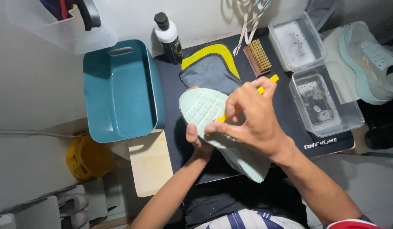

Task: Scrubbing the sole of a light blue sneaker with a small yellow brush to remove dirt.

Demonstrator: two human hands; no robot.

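Left hand (197,140) fingers clamp mint shoe (217,131), sole up, at table's near edge | right hand (251,118) grips yellow brush (266,83) (bristles hidden) | risk — wet sole slips, shoe drops off edge

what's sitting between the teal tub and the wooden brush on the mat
In the head view, between the teal tub and the wooden brush stand a black bottle with a white top and a grey cloth edged in yellow, both on the dark mat.
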